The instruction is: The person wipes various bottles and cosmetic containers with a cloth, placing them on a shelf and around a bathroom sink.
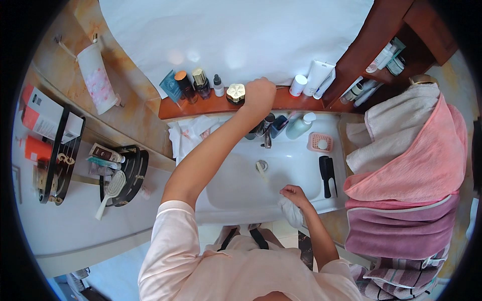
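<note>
My left arm reaches across the sink to the brown wooden shelf (216,111). My left hand (261,94) is closed there, its fingers curled out of sight; whatever they hold is hidden. Just left of it stands a dark jar with a gold flower-shaped lid (235,92). A small dropper bottle (218,86), a gold-capped bottle (201,83) and an orange-capped brown bottle (186,87) line up farther left. Above the basin's near right part, my right hand (297,195) pinches a thin white cloth (291,211), which hangs below the fingers.
The white sink (226,180) has a faucet (266,138), a pump bottle (300,126), a pink soap dish (320,142) and black combs (328,176). Towels (406,155) hang at the right. Wire racks (125,175) with a white hairbrush (111,191) are at the left.
</note>
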### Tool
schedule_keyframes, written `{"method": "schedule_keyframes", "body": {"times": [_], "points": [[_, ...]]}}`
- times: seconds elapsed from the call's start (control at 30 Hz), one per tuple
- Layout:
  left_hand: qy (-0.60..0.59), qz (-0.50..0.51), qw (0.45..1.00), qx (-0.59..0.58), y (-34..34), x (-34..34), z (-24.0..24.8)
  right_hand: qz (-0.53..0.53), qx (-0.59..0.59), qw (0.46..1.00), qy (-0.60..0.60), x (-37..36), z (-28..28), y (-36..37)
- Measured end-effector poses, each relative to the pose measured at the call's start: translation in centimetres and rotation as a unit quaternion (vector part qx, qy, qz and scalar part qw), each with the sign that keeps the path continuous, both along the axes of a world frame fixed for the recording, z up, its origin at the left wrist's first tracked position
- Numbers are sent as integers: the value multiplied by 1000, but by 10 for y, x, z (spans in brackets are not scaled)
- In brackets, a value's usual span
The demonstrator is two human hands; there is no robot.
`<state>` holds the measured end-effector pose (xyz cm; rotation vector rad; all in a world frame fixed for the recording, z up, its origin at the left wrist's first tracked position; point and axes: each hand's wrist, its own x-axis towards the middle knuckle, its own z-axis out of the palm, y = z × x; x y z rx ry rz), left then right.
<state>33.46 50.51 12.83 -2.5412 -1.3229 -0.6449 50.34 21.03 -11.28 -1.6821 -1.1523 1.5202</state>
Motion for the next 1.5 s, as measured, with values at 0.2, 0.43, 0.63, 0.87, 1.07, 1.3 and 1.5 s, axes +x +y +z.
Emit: {"method": "schedule_keyframes", "body": {"times": [0.2, 0.43, 0.63, 0.87, 1.07, 1.3, 1.5], "points": [[-5, -5, 1000, -14, 21, 4, -18, 4, -23, 1000, -6, 2, -6, -7], [-213, -123, 969, 23, -37, -22, -16, 16, -25, 999, 37, 3, -21, 3], [-249, -112, 962, -3, -55, -84, -36, 70, -9, 994, -80, 8, -35, 32], [-262, -140, 955, 2, -40, -91, -48, 145, -61, 942, -296, -17, -71, 83], [-304, -119, 944, -43, -99, -118, -82, 187, -90, 891, -404, -47, -110, 99], [-276, -151, 908, -276, -188, -136, -163, 176, -166, 878, -413, -66, -133, 103], [-260, -145, 893, -339, -213, -144, -190, 178, -97, 917, -344, -57, -120, 95]]}}
